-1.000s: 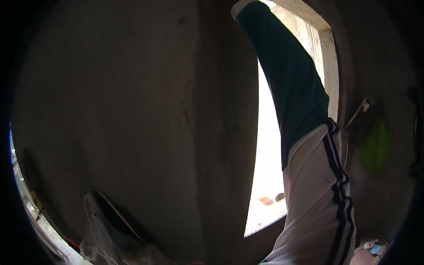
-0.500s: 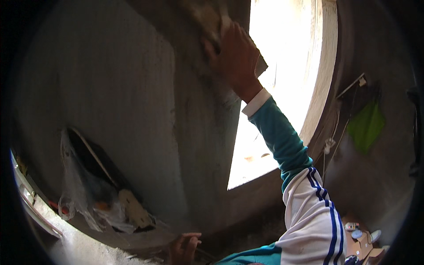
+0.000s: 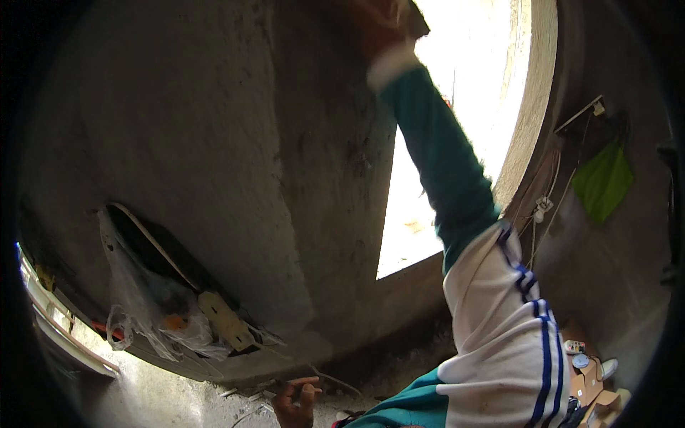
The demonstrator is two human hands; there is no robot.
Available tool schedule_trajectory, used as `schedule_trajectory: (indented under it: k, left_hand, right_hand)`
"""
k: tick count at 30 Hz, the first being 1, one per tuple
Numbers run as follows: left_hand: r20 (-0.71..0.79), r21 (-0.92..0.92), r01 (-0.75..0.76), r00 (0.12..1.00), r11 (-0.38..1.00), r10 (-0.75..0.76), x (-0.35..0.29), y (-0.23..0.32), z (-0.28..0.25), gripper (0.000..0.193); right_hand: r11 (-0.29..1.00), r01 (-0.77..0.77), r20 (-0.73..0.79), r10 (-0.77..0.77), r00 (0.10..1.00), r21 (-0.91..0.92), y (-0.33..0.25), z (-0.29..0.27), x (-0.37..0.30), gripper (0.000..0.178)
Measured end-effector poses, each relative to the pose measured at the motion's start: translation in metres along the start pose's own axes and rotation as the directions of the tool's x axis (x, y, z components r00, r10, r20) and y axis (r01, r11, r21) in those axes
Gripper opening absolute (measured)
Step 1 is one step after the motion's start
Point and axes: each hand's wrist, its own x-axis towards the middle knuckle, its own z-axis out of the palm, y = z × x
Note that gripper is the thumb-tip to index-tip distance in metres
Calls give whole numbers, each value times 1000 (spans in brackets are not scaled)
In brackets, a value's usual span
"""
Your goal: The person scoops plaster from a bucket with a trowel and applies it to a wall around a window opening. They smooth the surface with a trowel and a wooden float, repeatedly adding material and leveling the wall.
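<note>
A clear, crumpled plastic bag (image 3: 139,292) sits low against the rough grey wall (image 3: 193,128), which fills the left and middle. At the bottom, the bare left hand (image 3: 295,406) is half-open, forefinger and thumb extended, gripping nothing visible. The blurred right hand (image 3: 378,27) is raised to the upper edge, beside the bright window opening (image 3: 471,53); its grip I cannot tell. Further right hangs a bright green sheet (image 3: 603,182).

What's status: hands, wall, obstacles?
Right hand raised, blurred, partly out of frame; hold unclear. Left hand low, hold unclear. Dark wall beside bright opening. Plastic bag left, apart from both hands.
</note>
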Motion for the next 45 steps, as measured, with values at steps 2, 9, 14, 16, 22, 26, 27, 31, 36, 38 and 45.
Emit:
schedule_trajectory:
  k: [2, 9, 14, 16, 22, 26, 27, 31, 36, 38, 45]
  left_hand:
    - [-10, 69, -49, 999, 996, 50, 2, -1, -1, 22]
    - [117, -32, 47, 992, 998, -43, -1, -6, 7, 20]
    - [145, -33, 48, 989, 998, -43, -14, -20, 2, 22]
    - [119, -12, -4, 993, 1000, 6, -11, -23, -4, 22]
    - [104, 41, 73, 992, 996, -77, 1, -18, -31, 24]
    - [46, 32, -96, 994, 995, 95, 27, -14, -35, 18]
    - [57, 18, -98, 994, 995, 97, 31, -14, -35, 18]
    - [125, -15, -85, 988, 996, 86, 34, -18, -31, 19]
    - [228, 144, -35, 974, 989, 1, 29, -25, -34, 19]
    - [229, 242, -58, 973, 969, 1, 28, -27, -42, 20]
    - [166, 351, 0, 984, 936, -62, 26, -30, -63, 23]
  right_hand:
    - [998, -51, 96, 56, 994, -47, -17, -15, -103, 47]
    - [989, -126, 309, 142, 940, -72, -101, -99, -383, 44]
    - [989, -149, 418, 128, 899, 19, -111, -112, -411, 41]
    - [995, -99, 418, 95, 904, -12, -95, -88, -344, 46]
    - [998, -51, 43, 53, 998, -42, -27, -7, -30, 56]
    - [991, -132, 5, 133, 991, -14, -27, -1, 16, 58]
    - [989, -148, 17, 148, 989, -13, -34, -3, -1, 58]
    - [977, -163, 52, 171, 984, -141, -69, -13, -131, 61]
    - [907, -417, 306, 412, 858, -54, -169, -76, -397, 54]
    - [846, -532, 431, 496, 754, -43, -199, -96, -484, 59]
    - [861, -508, 330, 470, 818, 32, -157, -90, -438, 59]
